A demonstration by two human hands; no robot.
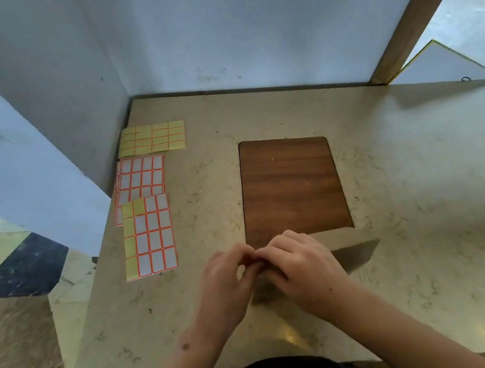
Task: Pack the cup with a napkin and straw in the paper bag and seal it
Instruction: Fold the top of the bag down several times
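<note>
My left hand (223,284) and my right hand (301,267) meet fingertip to fingertip just above the table, at the near edge of a brown wood-grained rectangle (290,185). Both hands have curled fingers and pinch one small piece between them. The fingers hide it, so I cannot tell what it is. The brown rectangle appears to lie flat on the beige marble table (429,183). No cup, napkin or straw is in view.
Label sticker sheets lie along the table's left side: a yellow sheet (151,139) at the back and two red-bordered white sheets (141,177) (148,236) nearer. A grey wall closes the back. The table's left edge drops to the floor.
</note>
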